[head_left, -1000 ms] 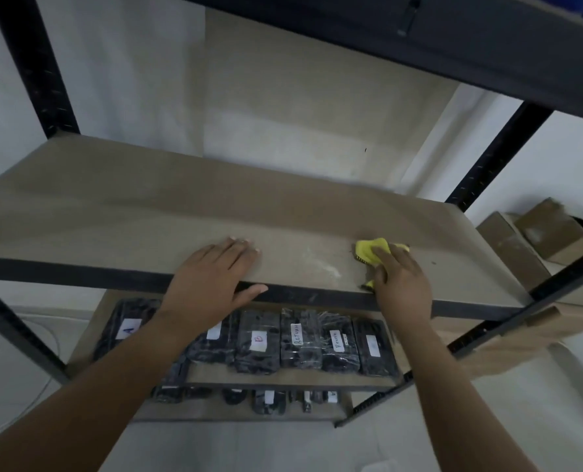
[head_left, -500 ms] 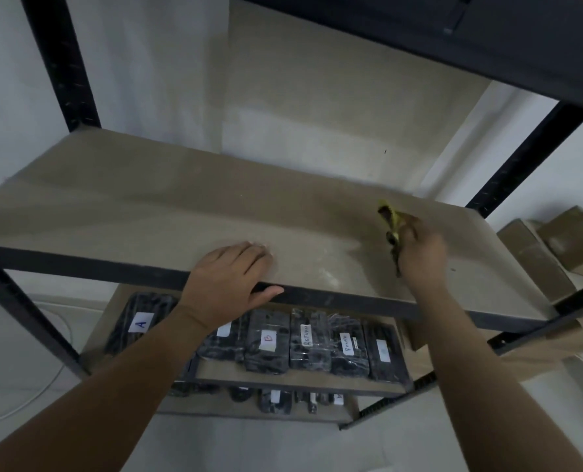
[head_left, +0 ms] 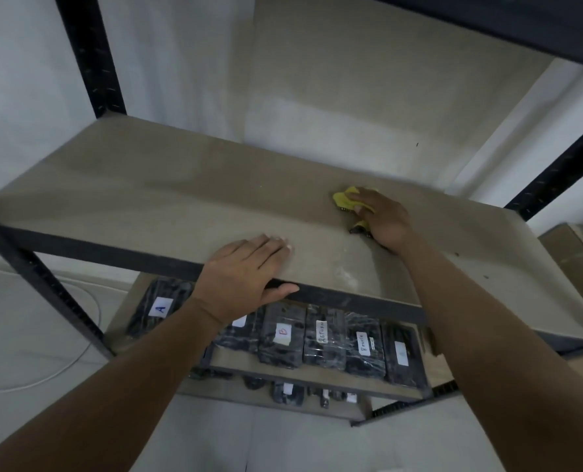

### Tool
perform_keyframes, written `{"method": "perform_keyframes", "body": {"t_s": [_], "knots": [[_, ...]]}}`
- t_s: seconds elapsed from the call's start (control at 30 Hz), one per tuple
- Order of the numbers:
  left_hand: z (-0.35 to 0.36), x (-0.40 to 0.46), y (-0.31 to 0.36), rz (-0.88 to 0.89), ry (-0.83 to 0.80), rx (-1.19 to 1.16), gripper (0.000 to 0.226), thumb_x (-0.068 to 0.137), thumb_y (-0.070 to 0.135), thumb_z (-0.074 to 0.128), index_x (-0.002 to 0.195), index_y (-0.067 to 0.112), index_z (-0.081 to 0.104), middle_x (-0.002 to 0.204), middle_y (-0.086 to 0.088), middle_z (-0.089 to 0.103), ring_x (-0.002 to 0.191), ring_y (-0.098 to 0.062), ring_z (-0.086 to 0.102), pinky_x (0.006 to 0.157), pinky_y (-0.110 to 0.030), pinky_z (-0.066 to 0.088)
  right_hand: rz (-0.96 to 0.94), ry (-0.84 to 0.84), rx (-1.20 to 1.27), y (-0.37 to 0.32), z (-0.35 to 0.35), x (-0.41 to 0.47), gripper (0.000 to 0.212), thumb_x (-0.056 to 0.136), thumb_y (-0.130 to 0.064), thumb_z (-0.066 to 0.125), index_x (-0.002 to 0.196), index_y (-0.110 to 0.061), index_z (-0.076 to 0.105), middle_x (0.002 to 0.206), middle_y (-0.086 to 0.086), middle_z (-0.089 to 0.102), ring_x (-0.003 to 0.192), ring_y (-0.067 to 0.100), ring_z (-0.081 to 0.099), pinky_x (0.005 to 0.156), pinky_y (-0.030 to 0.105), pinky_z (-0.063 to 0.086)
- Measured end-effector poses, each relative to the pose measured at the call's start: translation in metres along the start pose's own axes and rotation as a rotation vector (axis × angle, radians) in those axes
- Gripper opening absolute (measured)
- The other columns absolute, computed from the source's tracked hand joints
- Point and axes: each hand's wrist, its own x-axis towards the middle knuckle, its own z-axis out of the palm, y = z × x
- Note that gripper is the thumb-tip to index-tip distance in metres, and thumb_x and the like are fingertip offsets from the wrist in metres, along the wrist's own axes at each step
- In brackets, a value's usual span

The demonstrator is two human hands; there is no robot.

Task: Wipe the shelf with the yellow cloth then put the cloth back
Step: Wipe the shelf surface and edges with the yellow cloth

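Matt beige fibreboard for the shelf point(head_left: 154, 199), smooth but dusty, with a pale chalky smear near the front edge at 5 o'clock. Dark painted metal on the rail point(head_left: 113, 250) and perforated posts point(head_left: 89, 56), dull sheen. Soft yellow fabric for the cloth point(head_left: 344, 199), crumpled. Glossy clear plastic wrap over black packs point(head_left: 324, 338) at 6 o'clock, crinkled, with matt white paper labels point(head_left: 160, 306). Brown matt cardboard for the boxes point(head_left: 576, 264) at 3 o'clock. Flat, chalky paint on the wall point(head_left: 188, 63).

A storeroom: a bare metal rack point(head_left: 89, 63) with board shelves point(head_left: 147, 199) against plain white walls, labelled black wrapped packs point(head_left: 324, 338) stocked in rows below, cardboard boxes point(head_left: 569, 253) alongside
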Motion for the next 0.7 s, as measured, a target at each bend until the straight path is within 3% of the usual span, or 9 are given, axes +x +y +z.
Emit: {"method": "perform_keyframes", "body": {"t_s": [0.2, 0.33, 0.47, 0.53, 0.63, 0.7], "knots": [[0.0, 0.002, 0.002, -0.054, -0.056, 0.002, 0.062, 0.084, 0.061, 0.049, 0.118, 0.011, 0.064, 0.117, -0.007, 0.068, 0.108, -0.021, 0.064, 0.091, -0.033, 0.049, -0.168, -0.043, 0.077, -0.026, 0.012, -0.066, 0.029, 0.093, -0.018, 0.054, 0.118, -0.027, 0.063, 0.14, -0.001, 0.051, 0.133, 0.018, 0.042, 0.11, 0.028, 0.029], [-0.008, 0.002, 0.002, -0.055, -0.173, -0.039, 0.066, 0.086, 0.06, 0.041, 0.123, 0.009, 0.059, 0.123, -0.009, 0.064, 0.114, -0.023, 0.06, 0.096, -0.036, 0.046, -0.167, -0.037, 0.139, -0.048, 0.006, -0.123, 0.026, 0.091, -0.015, 0.056, 0.112, -0.027, 0.067, 0.133, -0.006, 0.057, 0.128, 0.006, 0.045, 0.104, 0.018, 0.03], [-0.019, -0.007, -0.009, -0.014, -0.246, -0.024, 0.06, 0.091, 0.053, 0.035, 0.128, 0.011, 0.054, 0.127, -0.008, 0.062, 0.118, -0.024, 0.057, 0.097, -0.036, 0.044, -0.05, -0.301, 0.538, -0.058, -0.026, -0.151, 0.024, 0.093, -0.016, 0.052, 0.106, -0.025, 0.07, 0.12, -0.015, 0.063, 0.112, 0.001, 0.057, 0.094, 0.018, 0.042], [-0.021, -0.018, -0.015, 0.007, -0.248, 0.029, 0.053, 0.096, 0.046, 0.033, 0.13, 0.011, 0.051, 0.128, -0.008, 0.06, 0.119, -0.025, 0.055, 0.098, -0.037, 0.039, 0.045, -0.21, 0.637, -0.056, -0.041, -0.14, 0.024, 0.093, -0.021, 0.052, 0.103, -0.033, 0.07, 0.115, -0.012, 0.066, 0.106, 0.014, 0.06, 0.089, 0.028, 0.044], [-0.022, -0.034, -0.019, -0.016, -0.231, 0.096, 0.046, 0.098, 0.038, 0.034, 0.134, 0.012, 0.047, 0.131, -0.009, 0.058, 0.122, -0.027, 0.052, 0.099, -0.038, 0.033, 0.062, -0.035, 0.439, -0.049, -0.038, -0.103, 0.024, 0.095, -0.024, 0.049, 0.103, -0.039, 0.066, 0.113, -0.005, 0.067, 0.098, 0.018, 0.06, 0.084, 0.03, 0.044], [-0.021, -0.038, -0.019, -0.036, -0.215, 0.103, 0.044, 0.097, 0.035, 0.037, 0.133, 0.012, 0.048, 0.13, -0.009, 0.058, 0.12, -0.027, 0.053, 0.099, -0.039, 0.032, 0.061, 0.008, 0.154, -0.047, -0.012, -0.086, 0.027, 0.096, -0.02, 0.047, 0.114, -0.029, 0.064, 0.122, 0.005, 0.064, 0.106, 0.027, 0.06, 0.086, 0.031, 0.044]]}}
